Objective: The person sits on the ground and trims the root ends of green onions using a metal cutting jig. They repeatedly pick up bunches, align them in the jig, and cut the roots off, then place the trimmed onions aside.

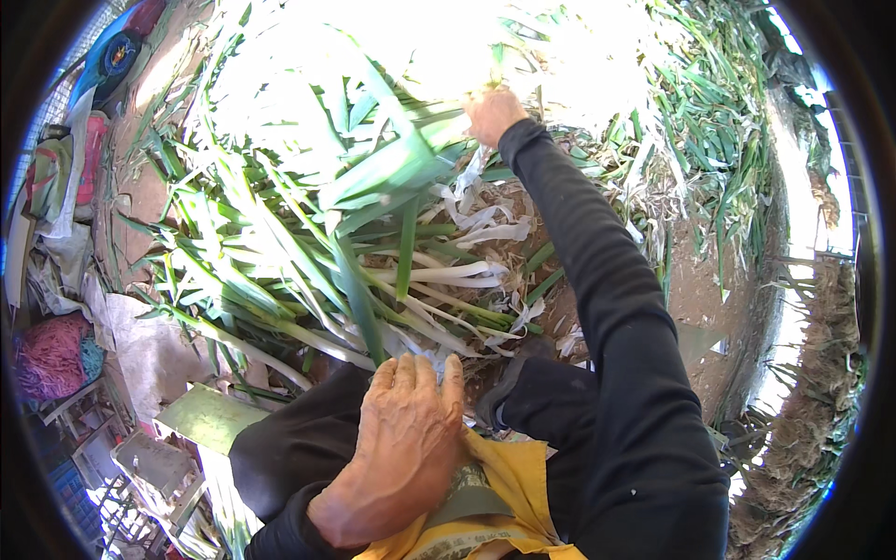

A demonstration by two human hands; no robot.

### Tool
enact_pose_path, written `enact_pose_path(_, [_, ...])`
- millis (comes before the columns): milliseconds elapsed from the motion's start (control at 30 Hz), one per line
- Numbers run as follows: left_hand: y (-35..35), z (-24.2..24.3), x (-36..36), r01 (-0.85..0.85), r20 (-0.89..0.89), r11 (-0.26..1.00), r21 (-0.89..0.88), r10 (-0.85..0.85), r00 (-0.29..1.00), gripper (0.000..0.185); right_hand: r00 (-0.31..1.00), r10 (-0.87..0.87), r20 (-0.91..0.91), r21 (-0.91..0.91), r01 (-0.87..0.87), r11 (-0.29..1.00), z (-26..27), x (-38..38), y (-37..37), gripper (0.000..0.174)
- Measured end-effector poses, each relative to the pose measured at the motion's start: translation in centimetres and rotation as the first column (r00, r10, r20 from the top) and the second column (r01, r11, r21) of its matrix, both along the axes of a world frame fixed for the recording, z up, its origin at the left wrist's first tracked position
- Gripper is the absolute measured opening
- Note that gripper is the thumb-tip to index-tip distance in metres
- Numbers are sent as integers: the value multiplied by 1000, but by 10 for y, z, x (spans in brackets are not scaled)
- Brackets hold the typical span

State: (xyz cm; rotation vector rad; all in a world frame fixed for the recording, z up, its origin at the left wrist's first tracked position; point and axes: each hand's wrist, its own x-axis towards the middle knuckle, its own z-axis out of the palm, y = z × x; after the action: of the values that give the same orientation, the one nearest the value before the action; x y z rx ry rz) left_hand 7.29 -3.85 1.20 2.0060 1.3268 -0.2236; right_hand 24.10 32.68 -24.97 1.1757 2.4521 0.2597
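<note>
My right hand (494, 115) is reached out far ahead, closed around green leek leaves (392, 168) that sweep down to the left, partly blurred. Strong glare washes out the area around that hand. Low in front of my lap, my left hand (413, 434) has its back up and its fingers stretched out. I see nothing held in it, though its palm is hidden. Just beyond its fingertips lies a heap of leeks (280, 280), long green leaves to the left. Several white stems (448, 276) point right, with roots at their ends.
Trimmed leaves (728, 154) are piled at the right. Pale peeled skins (497, 227) litter the brown soil (700, 266). A metal-topped stool (210, 416) stands by my left knee. Pink twine (52, 357) and sacking lie at the left. My shoe (500, 395) is close to the roots.
</note>
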Motion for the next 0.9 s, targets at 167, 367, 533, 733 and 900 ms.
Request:
enact_pose_path(167, [-4, 1, 0, 3, 14, 995, 97, -4, 1000, 63, 920, 238, -312, -78, -275, 958, 58, -13, -103, 44])
enact_pose_path(367, [-19, -1, 4, -16, 82, 985, 170, 2, 997, 62, 866, 303, -398, 58, -306, 950, 106, 4, -182, 31])
enact_pose_path(533, [-35, 4, 6, 13, 25, 982, 187, -18, 1000, 61, 898, 131, -420, -21, -154, 988, 128, 32, -223, 26])
enact_pose_path(733, [-54, 12, 17, 11, 51, 977, 214, -22, 998, 62, 837, -197, -511, -331, 20, 944, 75, 82, -261, 37])
enact_pose_path(900, [-55, 18, 19, 37, 49, 986, 163, -46, 998, 63, 880, -177, -440, -373, 1, 928, -2, 120, -254, 23])
